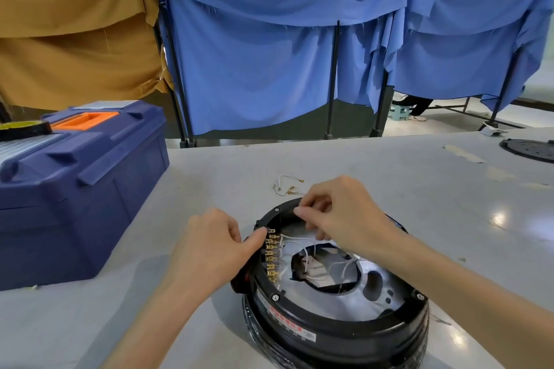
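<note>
Both my forearms came in bare from the near side of the round black housing, the left one from its left and the right one slanting across its right edge. My left hand sat at the housing's left rim, knuckles up, wrist about level. Its fingers were curled on the outside and the thumb reached in over the rim, so the edge was pinched between them. My right hand hung over the far rim, back turned up and wrist bent slightly down. Its fingers were bent, forefinger and thumb tips drawn together towards the left. I could not tell what they nipped. My hands were near each other but apart.
</note>
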### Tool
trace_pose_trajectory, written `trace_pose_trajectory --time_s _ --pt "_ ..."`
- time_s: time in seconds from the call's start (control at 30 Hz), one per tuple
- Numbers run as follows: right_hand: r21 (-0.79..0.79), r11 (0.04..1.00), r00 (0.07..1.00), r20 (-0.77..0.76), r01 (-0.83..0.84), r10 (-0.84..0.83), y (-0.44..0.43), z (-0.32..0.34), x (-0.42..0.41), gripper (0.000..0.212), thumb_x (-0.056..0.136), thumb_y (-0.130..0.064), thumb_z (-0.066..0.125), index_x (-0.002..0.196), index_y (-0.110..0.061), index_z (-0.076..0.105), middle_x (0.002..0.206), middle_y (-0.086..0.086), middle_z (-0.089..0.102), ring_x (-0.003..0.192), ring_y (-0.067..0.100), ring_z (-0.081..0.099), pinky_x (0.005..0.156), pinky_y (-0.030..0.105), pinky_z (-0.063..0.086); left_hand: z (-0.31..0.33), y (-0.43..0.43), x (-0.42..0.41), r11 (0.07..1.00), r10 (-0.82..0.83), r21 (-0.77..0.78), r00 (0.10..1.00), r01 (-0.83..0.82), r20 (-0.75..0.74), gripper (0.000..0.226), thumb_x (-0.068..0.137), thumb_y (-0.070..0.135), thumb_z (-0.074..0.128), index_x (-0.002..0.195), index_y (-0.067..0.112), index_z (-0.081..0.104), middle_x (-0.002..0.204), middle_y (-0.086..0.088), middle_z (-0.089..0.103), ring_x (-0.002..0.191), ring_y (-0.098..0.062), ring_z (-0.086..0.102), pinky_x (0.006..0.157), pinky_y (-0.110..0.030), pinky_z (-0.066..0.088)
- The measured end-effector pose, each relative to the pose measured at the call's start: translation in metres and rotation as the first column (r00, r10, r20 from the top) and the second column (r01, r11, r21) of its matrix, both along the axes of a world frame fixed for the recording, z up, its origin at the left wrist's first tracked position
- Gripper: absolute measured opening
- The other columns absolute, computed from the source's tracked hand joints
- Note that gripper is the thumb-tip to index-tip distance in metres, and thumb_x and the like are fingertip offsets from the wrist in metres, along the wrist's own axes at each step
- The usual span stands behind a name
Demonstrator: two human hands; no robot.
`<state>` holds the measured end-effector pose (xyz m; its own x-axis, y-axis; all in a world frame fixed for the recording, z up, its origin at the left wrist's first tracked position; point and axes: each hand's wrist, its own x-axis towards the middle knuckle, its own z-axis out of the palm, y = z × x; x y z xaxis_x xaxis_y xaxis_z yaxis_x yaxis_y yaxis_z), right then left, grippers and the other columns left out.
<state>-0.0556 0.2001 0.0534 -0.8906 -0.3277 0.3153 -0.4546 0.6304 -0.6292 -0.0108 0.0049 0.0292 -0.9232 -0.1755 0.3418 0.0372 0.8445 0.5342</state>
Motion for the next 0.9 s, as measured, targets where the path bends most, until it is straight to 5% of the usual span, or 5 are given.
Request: trace_pose_trajectory --time_s 0.1,0.33,0.67,0.8,0.9 --pt "0.143 0.976 0.969 -0.208 0.165 -0.134 0.023 0.006 -0.018 0.012 0.092 -0.028 0.064 0.097 -0.024 0.074 0.095 -0.011 0.072 0.094 0.012 0.063 0.087 0.028 0.046 -0.003 0.001 -0.005 0.997 0.063 0.054 0.989 -0.056 -0.130 0.047 0.074 0.056 0.067 0.050 0.021 0.048 0.042 0.013 0.053 0.042 -0.004 0.049 0.046 -0.023 0.032" --pt "0.282 0.959 0.999 -0.008 0.039 -0.039 0.045 -0.013 -0.034 0.040 0.095 -0.001 0.050 0.128 -0.019 0.065 0.135 -0.004 0.061 0.130 0.014 0.050 0.110 0.020 0.029 -0.013 0.009 -0.018 0.976 0.055 0.215 0.994 -0.033 -0.096 0.021 0.078 0.054 0.068 0.071 0.034 0.068 0.056 0.016 0.063 0.059 0.001 0.060 0.063 -0.027 0.052" --pt "0.245 0.969 1.000 0.012 -0.022 0.020 0.024 -0.019 -0.040 0.038 0.099 -0.009 0.046 0.132 -0.022 0.061 0.142 -0.006 0.055 0.132 0.015 0.048 0.112 0.026 0.033 -0.009 0.004 -0.044 0.857 -0.190 0.488 0.982 0.165 0.001 0.011 0.084 0.025 0.074 0.089 0.034 0.077 0.080 0.019 0.074 0.076 0.000 0.069 0.073 -0.015 0.050" --pt "0.135 0.990 0.994 0.106 -0.035 0.020 0.029 -0.006 -0.051 0.028 0.095 -0.010 0.056 0.113 -0.021 0.074 0.112 -0.005 0.072 0.101 0.008 0.064 0.083 0.002 0.042 -0.011 -0.001 -0.050 0.852 -0.201 0.492 0.980 0.180 -0.010 0.011 0.083 0.024 0.075 0.088 0.034 0.078 0.081 0.015 0.075 0.077 -0.006 0.071 0.075 -0.021 0.052" --pt "-0.092 0.995 0.957 0.289 0.022 0.005 0.041 0.002 -0.077 0.023 0.096 -0.006 0.054 0.111 -0.011 0.072 0.094 0.002 0.076 0.082 0.017 0.072 0.069 0.014 0.054 -0.015 -0.001 -0.050 0.832 -0.194 0.524 0.981 0.181 -0.030 0.012 0.083 0.023 0.075 0.087 0.034 0.079 0.081 0.014 0.075 0.077 -0.006 0.071 0.075 -0.020 0.052"
